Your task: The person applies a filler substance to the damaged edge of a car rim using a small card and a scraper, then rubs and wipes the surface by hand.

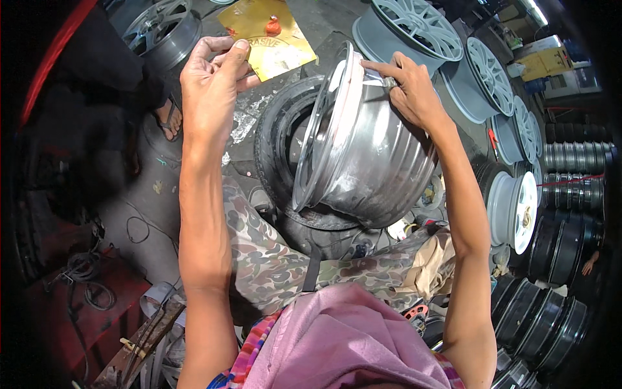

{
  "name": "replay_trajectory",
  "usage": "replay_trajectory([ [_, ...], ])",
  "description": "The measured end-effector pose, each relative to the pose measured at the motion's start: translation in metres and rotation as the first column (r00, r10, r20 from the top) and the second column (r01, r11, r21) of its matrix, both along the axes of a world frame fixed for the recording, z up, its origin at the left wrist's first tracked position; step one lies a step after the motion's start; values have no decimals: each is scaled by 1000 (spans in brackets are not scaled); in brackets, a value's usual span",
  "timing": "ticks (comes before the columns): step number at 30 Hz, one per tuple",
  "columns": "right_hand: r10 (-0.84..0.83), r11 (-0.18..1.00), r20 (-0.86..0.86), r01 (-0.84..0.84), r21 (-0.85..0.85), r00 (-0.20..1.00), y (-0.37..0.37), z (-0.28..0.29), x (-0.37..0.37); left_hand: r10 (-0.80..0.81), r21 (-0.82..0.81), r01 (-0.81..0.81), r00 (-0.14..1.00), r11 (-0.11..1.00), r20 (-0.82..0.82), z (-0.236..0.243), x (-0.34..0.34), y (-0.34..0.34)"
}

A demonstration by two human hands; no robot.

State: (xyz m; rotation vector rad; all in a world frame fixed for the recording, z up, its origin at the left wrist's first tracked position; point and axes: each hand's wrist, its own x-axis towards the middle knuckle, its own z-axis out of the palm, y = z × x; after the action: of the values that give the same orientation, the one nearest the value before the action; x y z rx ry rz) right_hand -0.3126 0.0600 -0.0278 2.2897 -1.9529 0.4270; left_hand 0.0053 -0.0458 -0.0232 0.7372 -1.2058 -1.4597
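My left hand [217, 78] is raised, its thumb and fingers closed on the edge of a yellow sheet of abrasive paper [278, 39]. On that sheet sits a small orange-red lump of paste [273, 26]. A silver wheel rim [376, 155] lies tilted on a black tire [269, 146] before my knees. Along the rim's flange runs a pale, pinkish-white band of filler [346, 97]. My right hand [413, 87] is at the rim's upper side, its index finger stretched to the flange edge. Below that finger a small greyish piece shows, too hidden to name.
Grey-painted wheels [421, 26] stand at the far right, with a white wheel [512, 211] nearer. Dark rims [541, 318] are stacked along the right. Another person's sandalled foot [170, 120] is at the left. A red box [71, 324] with cables stands at the lower left.
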Motion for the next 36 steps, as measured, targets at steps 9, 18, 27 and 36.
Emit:
replay_trajectory([
  [9,-41,994,135,27,103,990,-28,-12,-24,-10,-5,10,1000,1000,-5,1,1,1],
  [18,-32,997,203,17,75,979,17,-4,9,-22,-2,22,1000,1000,-13,1,-1,3],
  [27,-36,999,123,33,27,992,70,-2,59,-34,-21,34,999,999,8,0,-4,5],
  [36,-24,1000,-5,24,-11,1000,110,-7,96,-16,-43,16,1000,999,-1,1,-7,9],
])
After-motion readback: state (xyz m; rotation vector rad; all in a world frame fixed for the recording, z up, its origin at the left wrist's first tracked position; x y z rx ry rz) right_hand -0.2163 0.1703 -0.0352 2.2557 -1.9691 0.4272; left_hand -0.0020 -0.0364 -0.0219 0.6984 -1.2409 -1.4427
